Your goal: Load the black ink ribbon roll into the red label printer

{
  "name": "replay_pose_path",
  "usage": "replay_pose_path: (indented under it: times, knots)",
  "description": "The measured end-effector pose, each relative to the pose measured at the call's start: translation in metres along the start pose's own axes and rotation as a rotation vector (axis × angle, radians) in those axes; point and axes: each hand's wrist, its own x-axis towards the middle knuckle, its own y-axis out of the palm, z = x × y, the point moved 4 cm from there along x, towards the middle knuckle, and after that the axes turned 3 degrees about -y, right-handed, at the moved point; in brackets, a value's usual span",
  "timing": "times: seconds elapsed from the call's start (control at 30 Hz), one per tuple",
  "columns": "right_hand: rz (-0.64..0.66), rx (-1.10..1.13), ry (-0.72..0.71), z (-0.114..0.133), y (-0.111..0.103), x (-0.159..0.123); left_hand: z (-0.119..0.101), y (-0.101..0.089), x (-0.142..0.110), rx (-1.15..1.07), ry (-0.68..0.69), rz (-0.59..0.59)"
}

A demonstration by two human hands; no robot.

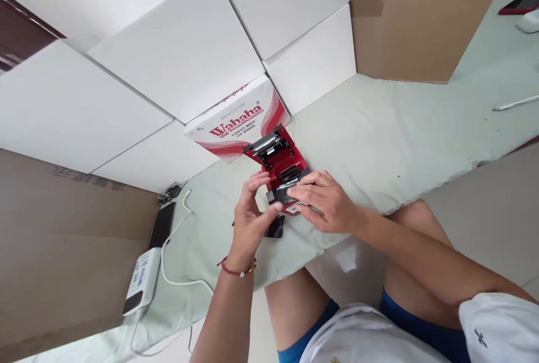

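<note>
A small red device [281, 162] with its lid hinged open lies on the pale green table cover [379, 138], near the front edge. My right hand [326, 200] lies over its near end, fingers curled round the black and grey part there. My left hand [251, 218] is beside it on the left, fingers bent and pinching at the same part. A small black piece [275, 227] shows just under my left hand. A red cord bracelet [236, 268] is on my left wrist.
A white carton printed "Wahaha" [236, 121] stands right behind the device, among several plain white boxes [177, 54]. Brown cartons [421, 14] stand at back right and at left [63, 250]. A white power bank [143, 278] with cable and a black phone [163, 223] lie left.
</note>
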Motion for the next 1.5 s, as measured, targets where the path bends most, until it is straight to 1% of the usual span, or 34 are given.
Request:
replay_pose_path:
  times: [0.03,0.07,0.1,0.17,0.2,0.27,0.37,0.47,0.53,0.57,0.6,0.63,0.7,0.77,0.83,0.9,0.93,0.97,1.0,1.03,1.07,1.1,1.13,1.17,1.2,1.23,1.27,1.3,1.33,1.37,1.4,1.43,1.47,1.5]
  knots:
    - [-0.015,-0.004,0.005,-0.001,-0.003,0.001,-0.009,0.003,-0.001,0.125,0.087,0.071]
    - [-0.044,-0.009,0.016,-0.003,-0.007,0.002,-0.015,0.007,-0.003,0.243,0.16,0.111]
    - [-0.08,-0.014,0.035,-0.006,-0.012,0.004,-0.019,0.01,-0.004,0.337,0.209,0.119]
    - [-0.165,-0.025,0.103,-0.014,-0.022,0.006,-0.021,0.013,-0.002,0.411,0.229,0.062]
    - [-0.205,-0.028,0.144,-0.019,-0.026,0.006,-0.02,0.013,0.001,0.401,0.201,0.007]
    - [-0.268,-0.024,0.229,-0.03,-0.034,0.006,-0.017,0.006,0.012,0.342,0.091,-0.127]
    - [-0.324,-0.003,0.349,-0.047,-0.04,0.001,-0.021,-0.006,0.038,0.215,-0.051,-0.308]
    - [-0.365,0.038,0.511,-0.065,-0.044,-0.009,-0.047,-0.011,0.071,0.069,-0.037,-0.426]
    - [-0.399,0.085,0.636,-0.077,-0.048,-0.015,-0.074,-0.008,0.09,0.03,0.046,-0.471]
    - [-0.424,0.106,0.688,-0.082,-0.051,-0.018,-0.089,-0.006,0.098,0.01,0.108,-0.507]
    - [-0.455,0.122,0.729,-0.088,-0.054,-0.02,-0.103,-0.002,0.106,0.006,0.162,-0.518]
    - [-0.492,0.134,0.757,-0.093,-0.059,-0.021,-0.115,0.004,0.114,0.021,0.19,-0.495]
    - [-0.58,0.151,0.801,-0.103,-0.069,-0.023,-0.129,0.02,0.128,0.057,0.196,-0.394]
    - [-0.67,0.171,0.856,-0.114,-0.079,-0.024,-0.133,0.04,0.139,0.146,0.203,-0.252]
    - [-0.737,0.198,0.923,-0.122,-0.086,-0.025,-0.129,0.062,0.141,0.281,0.245,-0.102]
    - [-0.774,0.228,0.964,-0.126,-0.091,-0.026,-0.121,0.083,0.131,0.412,0.288,0.077]
    - [-0.787,0.244,0.972,-0.127,-0.092,-0.025,-0.117,0.092,0.121,0.456,0.292,0.195]
    - [-0.798,0.258,0.972,-0.127,-0.093,-0.025,-0.113,0.098,0.108,0.484,0.274,0.317]
    - [-0.802,0.275,0.971,-0.127,-0.092,-0.025,-0.109,0.103,0.091,0.478,0.247,0.469]
    - [-0.795,0.293,0.973,-0.127,-0.091,-0.025,-0.106,0.103,0.074,0.449,0.212,0.586]
    - [-0.776,0.314,0.979,-0.126,-0.089,-0.024,-0.104,0.098,0.057,0.403,0.174,0.647]
    - [-0.746,0.335,0.991,-0.126,-0.087,-0.024,-0.102,0.088,0.042,0.347,0.143,0.643]
    - [-0.705,0.353,1.006,-0.125,-0.085,-0.024,-0.099,0.073,0.03,0.318,0.116,0.561]
    - [-0.665,0.365,1.023,-0.125,-0.082,-0.024,-0.092,0.053,0.02,0.327,0.082,0.41]
    - [-0.633,0.371,1.036,-0.124,-0.081,-0.023,-0.083,0.029,0.013,0.364,0.044,0.224]
    - [-0.613,0.37,1.046,-0.123,-0.08,-0.023,-0.069,0.004,0.005,0.434,-0.004,0.043]
    - [-0.605,0.368,1.051,-0.122,-0.079,-0.023,-0.052,-0.02,-0.002,0.538,-0.088,-0.112]
    - [-0.608,0.365,1.053,-0.121,-0.079,-0.024,-0.034,-0.043,-0.008,0.648,-0.161,-0.236]
    - [-0.615,0.361,1.053,-0.121,-0.079,-0.024,-0.015,-0.062,-0.014,0.755,-0.204,-0.303]
    - [-0.62,0.358,1.052,-0.121,-0.079,-0.024,0.004,-0.076,-0.019,0.842,-0.236,-0.309]
    - [-0.621,0.355,1.051,-0.12,-0.079,-0.024,0.025,-0.088,-0.024,0.88,-0.294,-0.283]
    - [-0.619,0.352,1.05,-0.121,-0.079,-0.024,0.046,-0.095,-0.03,0.87,-0.384,-0.228]
    - [-0.613,0.349,1.05,-0.121,-0.078,-0.025,0.064,-0.1,-0.035,0.817,-0.467,-0.156]
    - [-0.606,0.348,1.052,-0.121,-0.078,-0.025,0.078,-0.101,-0.04,0.77,-0.496,-0.106]
